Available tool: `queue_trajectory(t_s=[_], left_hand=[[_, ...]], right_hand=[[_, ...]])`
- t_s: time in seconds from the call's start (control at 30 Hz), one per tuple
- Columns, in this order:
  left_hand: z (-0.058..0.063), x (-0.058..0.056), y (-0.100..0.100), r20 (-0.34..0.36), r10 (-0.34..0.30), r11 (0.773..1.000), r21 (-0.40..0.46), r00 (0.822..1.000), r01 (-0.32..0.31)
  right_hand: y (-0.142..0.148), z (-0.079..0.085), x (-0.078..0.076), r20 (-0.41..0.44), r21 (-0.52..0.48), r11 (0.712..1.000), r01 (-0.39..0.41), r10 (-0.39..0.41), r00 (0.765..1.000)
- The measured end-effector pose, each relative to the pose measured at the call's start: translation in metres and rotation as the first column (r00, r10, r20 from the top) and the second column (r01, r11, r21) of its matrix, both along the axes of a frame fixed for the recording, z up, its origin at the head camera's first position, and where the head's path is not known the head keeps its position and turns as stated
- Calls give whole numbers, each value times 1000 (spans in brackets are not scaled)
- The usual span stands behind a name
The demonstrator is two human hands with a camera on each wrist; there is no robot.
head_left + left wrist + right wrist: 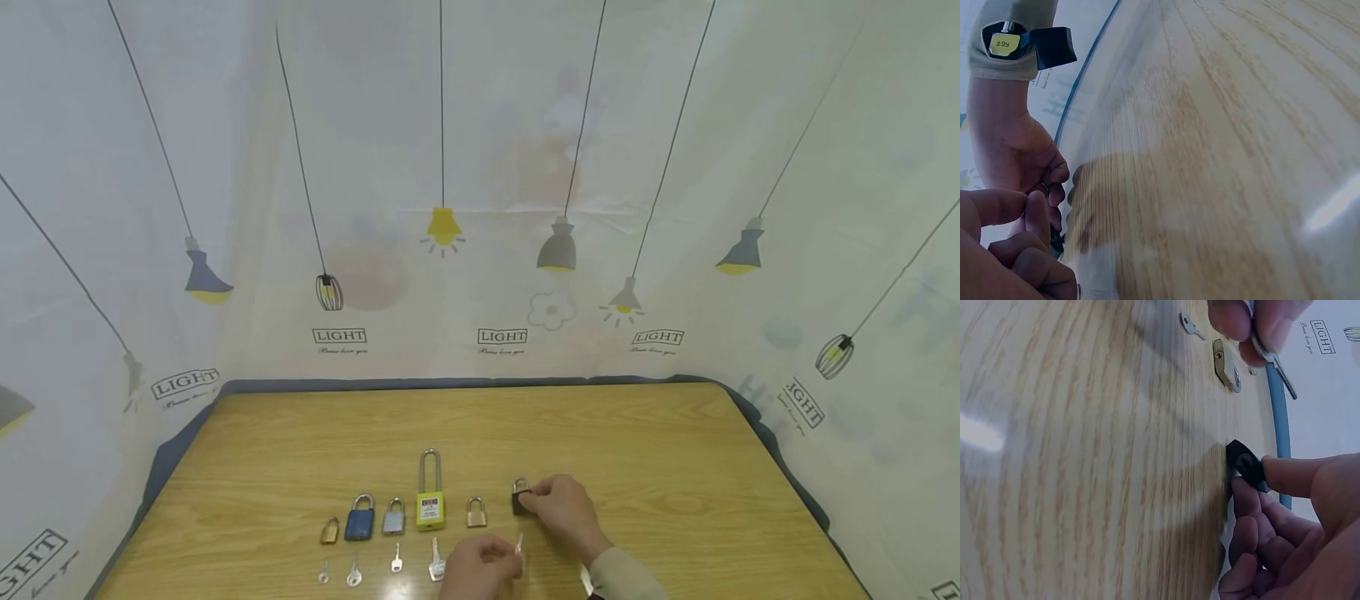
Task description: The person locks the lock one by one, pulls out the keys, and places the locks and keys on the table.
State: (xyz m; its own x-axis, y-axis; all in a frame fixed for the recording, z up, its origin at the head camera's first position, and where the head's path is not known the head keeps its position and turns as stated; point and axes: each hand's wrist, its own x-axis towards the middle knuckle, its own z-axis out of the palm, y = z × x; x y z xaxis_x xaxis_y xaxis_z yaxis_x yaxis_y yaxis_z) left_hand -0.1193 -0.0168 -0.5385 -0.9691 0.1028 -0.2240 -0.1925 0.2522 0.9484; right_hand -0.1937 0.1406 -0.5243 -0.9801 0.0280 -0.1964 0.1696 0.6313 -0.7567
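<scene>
My right hand [566, 512] grips a small black padlock [519, 502] between thumb and fingers, with its metal shackle pointing away from me. In the right wrist view the keyhole end of the black padlock [1244, 461] is visible. Nearer to me, my left hand [480, 568] pinches a metal key [520, 546] between thumb and forefinger. The blade of that key [1282, 374] sticks out beyond the fingertips, apart from the padlock. A brass padlock [476, 513] lies to the left of the black one.
Further left lie a yellow long-shackled padlock [431, 508], a silver padlock [393, 518], a blue padlock [359, 522] and a small brass padlock [329, 531]. Several keys [396, 558] form a row before them. A printed curtain [502, 275] surrounds the wooden table [675, 450].
</scene>
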Motion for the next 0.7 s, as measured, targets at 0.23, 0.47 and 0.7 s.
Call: queue_trajectory(t_s=[0.23,0.47,0.7], left_hand=[[3,-1,0,26,7,1000,-9,1000,-7],[1,-3,1,-20,10,999,-50,1000,-11],[-3,-4,3,-46,7,998,-62,999,-9]], right_hand=[[1,-2,0,-15,58,998,13,-12,1000],[0,-4,0,-38,95,995,13,-9,999],[0,-4,0,-43,111,994,18,-13,999]])
